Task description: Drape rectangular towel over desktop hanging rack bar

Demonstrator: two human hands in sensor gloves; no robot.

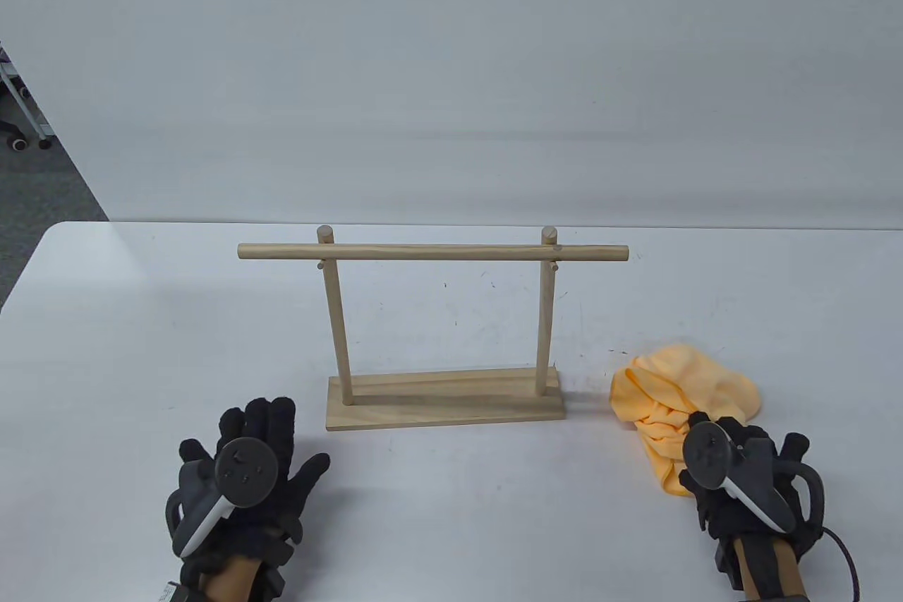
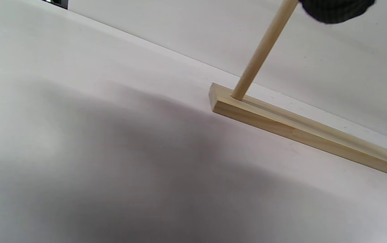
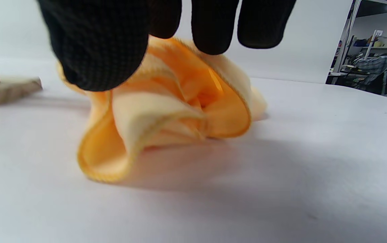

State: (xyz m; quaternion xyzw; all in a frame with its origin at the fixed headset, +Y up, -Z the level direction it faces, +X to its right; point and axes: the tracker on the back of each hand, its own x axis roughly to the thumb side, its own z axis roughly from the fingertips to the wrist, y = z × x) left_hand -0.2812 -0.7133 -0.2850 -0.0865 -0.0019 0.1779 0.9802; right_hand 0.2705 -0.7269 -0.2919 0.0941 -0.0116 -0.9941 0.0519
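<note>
The wooden rack stands mid-table, its round bar [image 1: 433, 253] bare on two posts above a flat base [image 1: 446, 404]. The orange towel [image 1: 688, 390] lies crumpled on the table right of the base. My right hand [image 1: 741, 475] is over the towel's near end. In the right wrist view the thumb [image 3: 95, 44] and fingers [image 3: 213, 30] hang spread around the top fold of the towel [image 3: 166, 114]; no firm pinch shows. My left hand [image 1: 243, 468] rests flat on the table, fingers spread, left of the base. The left wrist view shows the base [image 2: 301, 130] and one post [image 2: 264, 50].
The white table [image 1: 141, 348] ends at a white wall behind the rack. Its left edge runs along grey floor with a chair base [image 1: 21, 136]. A corner of the rack base [image 3: 7, 89] lies left of the towel in the right wrist view.
</note>
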